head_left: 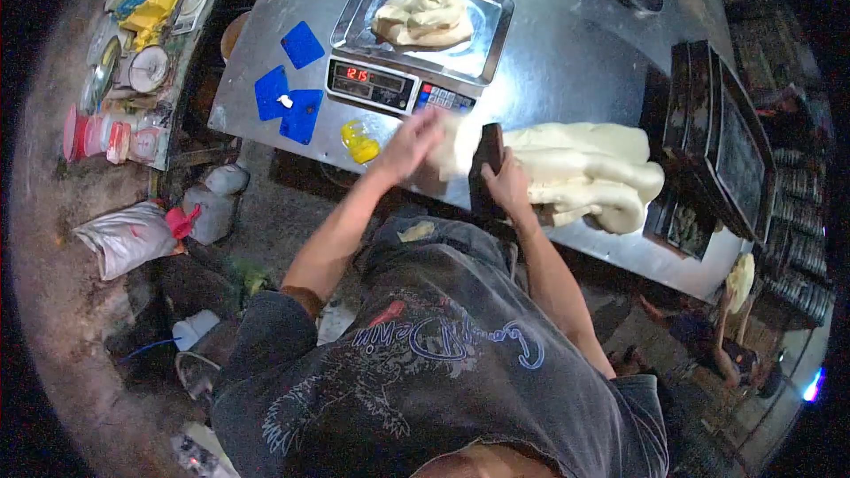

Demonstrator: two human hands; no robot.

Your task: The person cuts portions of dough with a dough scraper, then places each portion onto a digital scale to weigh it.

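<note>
Table [567, 62]: bare steel top.
Scale [372, 84]: towards the far-left corner, its tray carrying a dough lump [423, 19].
Blue scrapers [301, 115]: three, flat along the left edge beside the scale.
Yellow piece [360, 142]: near edge, in front of the scale.
Dough mass [584, 173]: large, folded, on the near edge.
Dark trays [708, 133]: stacked at the right edge.

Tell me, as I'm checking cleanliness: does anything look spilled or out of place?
A dough scrap lies on the person's lap, off the table; a smaller white bit sits on a blue card beside the scale.
</note>
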